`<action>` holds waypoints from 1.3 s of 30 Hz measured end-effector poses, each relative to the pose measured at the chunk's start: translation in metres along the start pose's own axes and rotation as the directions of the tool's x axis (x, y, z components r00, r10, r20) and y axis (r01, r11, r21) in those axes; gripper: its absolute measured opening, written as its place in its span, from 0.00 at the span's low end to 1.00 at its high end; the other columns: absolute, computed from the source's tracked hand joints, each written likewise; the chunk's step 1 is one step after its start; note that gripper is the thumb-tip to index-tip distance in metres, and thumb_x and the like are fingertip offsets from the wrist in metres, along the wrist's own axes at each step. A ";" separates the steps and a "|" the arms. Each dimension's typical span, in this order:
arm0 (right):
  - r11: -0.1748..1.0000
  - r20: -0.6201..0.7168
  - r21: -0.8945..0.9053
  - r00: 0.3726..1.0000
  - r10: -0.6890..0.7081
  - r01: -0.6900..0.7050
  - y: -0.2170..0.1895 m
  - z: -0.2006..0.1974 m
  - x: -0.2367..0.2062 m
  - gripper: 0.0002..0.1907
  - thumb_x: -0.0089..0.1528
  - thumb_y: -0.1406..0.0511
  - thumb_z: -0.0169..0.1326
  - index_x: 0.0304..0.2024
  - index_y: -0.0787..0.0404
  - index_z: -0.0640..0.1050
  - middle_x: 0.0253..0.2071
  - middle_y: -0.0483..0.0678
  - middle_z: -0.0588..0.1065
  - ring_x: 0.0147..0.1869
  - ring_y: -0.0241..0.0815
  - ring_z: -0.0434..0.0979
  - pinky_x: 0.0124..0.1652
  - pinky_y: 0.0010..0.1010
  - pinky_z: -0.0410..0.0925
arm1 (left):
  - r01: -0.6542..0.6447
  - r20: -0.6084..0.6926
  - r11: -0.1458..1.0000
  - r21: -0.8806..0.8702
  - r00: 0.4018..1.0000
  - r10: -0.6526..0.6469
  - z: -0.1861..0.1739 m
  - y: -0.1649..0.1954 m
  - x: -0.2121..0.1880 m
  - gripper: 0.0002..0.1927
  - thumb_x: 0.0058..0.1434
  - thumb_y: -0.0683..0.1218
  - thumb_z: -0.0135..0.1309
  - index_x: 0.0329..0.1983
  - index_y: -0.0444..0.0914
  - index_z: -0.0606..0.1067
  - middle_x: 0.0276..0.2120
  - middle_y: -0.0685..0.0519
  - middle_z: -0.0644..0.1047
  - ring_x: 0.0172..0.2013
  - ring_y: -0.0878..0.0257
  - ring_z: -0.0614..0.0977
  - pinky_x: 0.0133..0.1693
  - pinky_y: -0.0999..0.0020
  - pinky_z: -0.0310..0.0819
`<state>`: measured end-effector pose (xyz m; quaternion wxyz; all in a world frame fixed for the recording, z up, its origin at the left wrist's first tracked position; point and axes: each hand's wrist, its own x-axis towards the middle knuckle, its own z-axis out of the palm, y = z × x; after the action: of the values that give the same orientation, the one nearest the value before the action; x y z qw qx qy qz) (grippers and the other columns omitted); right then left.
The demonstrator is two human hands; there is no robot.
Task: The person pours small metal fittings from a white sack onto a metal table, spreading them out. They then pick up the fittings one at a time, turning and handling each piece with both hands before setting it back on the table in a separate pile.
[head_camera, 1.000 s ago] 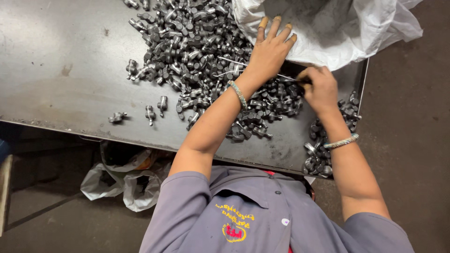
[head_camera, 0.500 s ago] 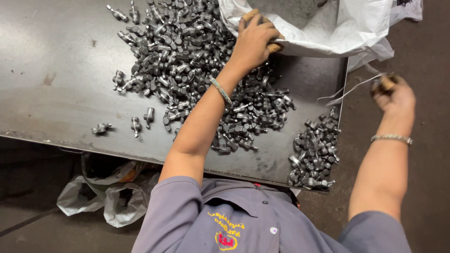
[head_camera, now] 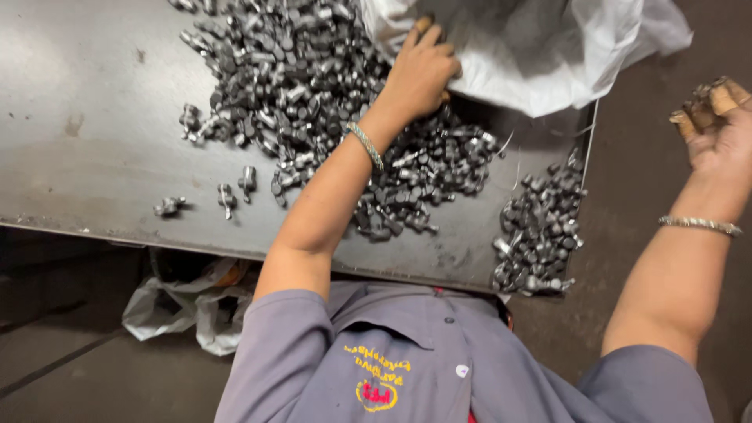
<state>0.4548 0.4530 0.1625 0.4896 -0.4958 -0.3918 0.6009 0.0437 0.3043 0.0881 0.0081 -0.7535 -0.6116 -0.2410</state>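
My left hand (head_camera: 419,74) reaches over a metal table (head_camera: 94,117) and grips the lower edge of a white woven sack (head_camera: 548,55) at the far side. Under and around that hand lies a big heap of small grey metal parts (head_camera: 305,86). My right hand (head_camera: 714,125) is raised off to the right, past the table's edge. Its palm faces up and its fingers are loosely curled, with brownish wraps on the fingertips and nothing visible in it. Both wrists carry a metal bangle.
A smaller heap of the same parts (head_camera: 540,227) sits at the table's near right corner. A few loose pieces (head_camera: 235,184) lie left of the main heap. Thin white strands (head_camera: 590,141) hang at the sack's edge. Crumpled plastic bags (head_camera: 188,309) lie under the table.
My right hand left the pile and swung out to the right, pulling thin strands from the sack. My left hand moved from flat on the parts to gripping the sack's edge.
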 end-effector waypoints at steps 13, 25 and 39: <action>0.447 0.559 -0.724 0.826 -0.065 0.525 0.101 0.078 -0.251 0.17 0.57 0.69 0.70 0.47 0.62 0.81 0.46 0.49 0.75 0.44 0.38 0.75 0.42 0.27 0.73 | 0.263 -0.160 0.952 -0.155 0.944 -0.287 -0.063 0.074 -0.191 0.32 0.59 0.45 0.67 0.67 0.45 0.71 0.62 0.49 0.71 0.54 0.46 0.73 0.53 0.55 0.76; 0.324 0.601 -0.735 0.793 -0.097 0.596 0.182 0.138 -0.284 0.22 0.52 0.72 0.71 0.45 0.65 0.76 0.41 0.50 0.78 0.43 0.49 0.76 0.39 0.36 0.71 | 0.633 -0.003 0.699 -0.334 0.741 -0.672 -0.022 0.137 -0.265 0.51 0.47 0.46 0.73 0.73 0.53 0.61 0.60 0.36 0.63 0.55 0.35 0.71 0.50 0.48 0.74; 0.367 0.522 -0.754 0.837 -0.168 0.544 0.173 0.089 -0.299 0.30 0.52 0.67 0.74 0.52 0.67 0.75 0.48 0.55 0.73 0.49 0.51 0.75 0.46 0.37 0.72 | 0.568 0.049 0.738 -0.366 0.803 -0.594 0.001 0.132 -0.256 0.49 0.48 0.32 0.65 0.74 0.44 0.62 0.57 0.33 0.61 0.51 0.35 0.71 0.53 0.46 0.71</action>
<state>0.3421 0.1257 0.0781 0.1997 -0.4575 -0.8252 0.2642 0.1311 0.0368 0.0293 -0.1852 -0.5042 -0.7597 -0.3665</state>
